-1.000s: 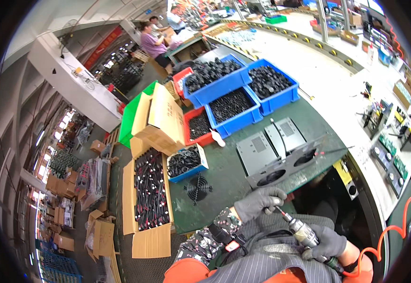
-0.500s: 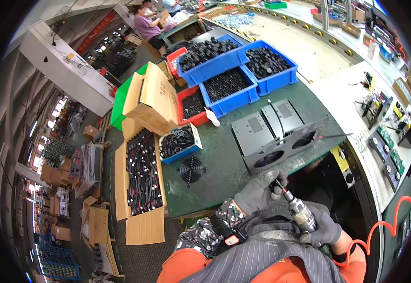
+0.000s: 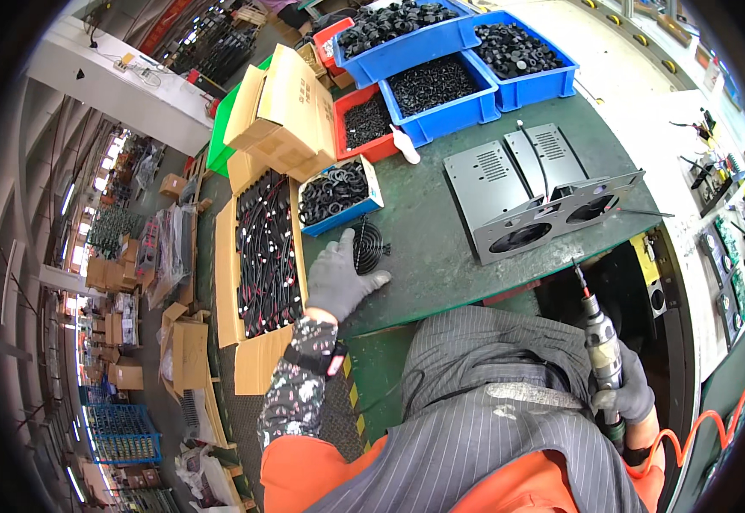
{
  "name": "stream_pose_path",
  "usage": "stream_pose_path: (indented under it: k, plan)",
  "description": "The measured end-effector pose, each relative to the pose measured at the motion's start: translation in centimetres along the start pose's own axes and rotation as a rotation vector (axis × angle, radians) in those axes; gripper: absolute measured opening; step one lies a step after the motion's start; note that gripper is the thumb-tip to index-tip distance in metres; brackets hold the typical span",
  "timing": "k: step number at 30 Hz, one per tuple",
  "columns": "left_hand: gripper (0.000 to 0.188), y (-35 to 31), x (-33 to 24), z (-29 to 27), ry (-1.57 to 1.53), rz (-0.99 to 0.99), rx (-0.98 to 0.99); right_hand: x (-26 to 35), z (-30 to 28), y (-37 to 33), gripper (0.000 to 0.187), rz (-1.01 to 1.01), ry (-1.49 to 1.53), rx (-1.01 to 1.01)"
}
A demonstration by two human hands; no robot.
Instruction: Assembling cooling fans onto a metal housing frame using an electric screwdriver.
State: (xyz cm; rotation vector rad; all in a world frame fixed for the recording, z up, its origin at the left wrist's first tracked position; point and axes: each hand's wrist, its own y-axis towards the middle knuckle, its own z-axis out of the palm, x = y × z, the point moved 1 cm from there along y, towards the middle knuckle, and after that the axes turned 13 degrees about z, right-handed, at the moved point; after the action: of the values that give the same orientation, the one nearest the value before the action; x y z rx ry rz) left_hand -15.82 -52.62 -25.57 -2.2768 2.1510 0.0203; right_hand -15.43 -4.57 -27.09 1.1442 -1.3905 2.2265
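My left hand (image 3: 342,280), in a grey glove, is spread open at the table's near left part. Its fingers reach the left edge of a round black wire fan guard (image 3: 371,248) lying flat; I cannot tell if they press on it. My gloved right hand (image 3: 632,392) is wrapped round a silver pneumatic screwdriver (image 3: 601,346) at the right of my lap, its bit pointing up and away from me. Beyond the bit stands a grey metal housing (image 3: 484,175) with vent slots and a front plate (image 3: 561,209) that has two round openings.
Blue bins (image 3: 441,126) and a red bin (image 3: 341,137) of small black parts line the table's back. A small box of black rings (image 3: 379,192) and a carton of cables (image 3: 227,282) stand left. A red coiled hose (image 3: 689,427) hangs at right.
My left hand has left the screwdriver's tip and moved left to the fan guard, its fingers opening. My right hand has shifted right with the screwdriver. The view has tilted and shifted.
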Motion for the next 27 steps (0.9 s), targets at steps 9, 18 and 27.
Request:
stream_pose_path:
  k: [9,18,27]
  plan:
    - [0.054,0.2,3.0,0.4,0.058,0.214,-0.062,0.1,0.4,0.6,0.087,0.004,-0.037,-0.041]
    - [0.027,0.1,4.1,-3.7,0.087,0.173,-0.705,1.0,1.2,0.3,0.093,-0.14,-0.234,-0.032]
    - [0.034,-3.3,-10.6,-2.7,-0.583,0.44,-0.321,2.0,1.9,-1.4,0.079,-0.143,-0.398,0.063]
